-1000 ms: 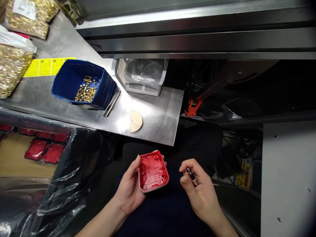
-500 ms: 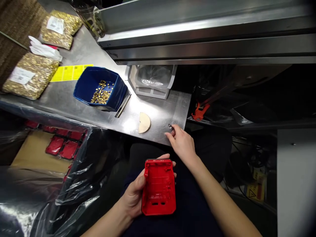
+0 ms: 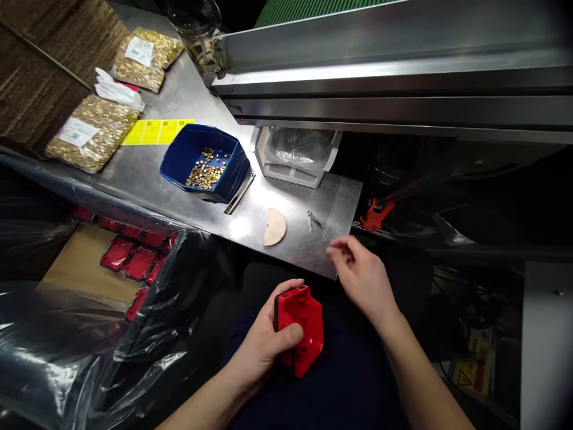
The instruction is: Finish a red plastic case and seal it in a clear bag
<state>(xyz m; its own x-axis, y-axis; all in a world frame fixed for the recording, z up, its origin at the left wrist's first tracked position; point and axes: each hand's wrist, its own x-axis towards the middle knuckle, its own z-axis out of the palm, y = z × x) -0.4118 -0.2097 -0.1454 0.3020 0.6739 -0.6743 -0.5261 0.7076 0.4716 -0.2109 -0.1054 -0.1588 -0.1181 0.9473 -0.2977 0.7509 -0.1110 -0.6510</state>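
Governing relation, as judged for the coming move: the red plastic housing shell [image 3: 310,325] lies to the left of the person's right hand [image 3: 363,278] and nearer to the body, with a clear gap between. The left hand [image 3: 265,339] is the nearer of the two, being in contact with the shell.

Position: the shell is held up in front of the lap, short of the near edge of the steel worktop [image 3: 299,251].

Orientation: the shell's long axis runs mainly away from the body, and the slotted end wall points toward the worktop. The shell is tilted; its hollow side appears turned toward the right hand. The exact tilt cannot be told.

Hand state: the left hand grips the shell, thumb across the hollow side, fingers behind. The right hand is loosely curled at the worktop's near right corner, with no object visible in it; contact with the worktop cannot be determined. A small metal clipper [image 3: 316,220] lies on the worktop, beyond and left of the right hand, its long axis slanting toward that hand.
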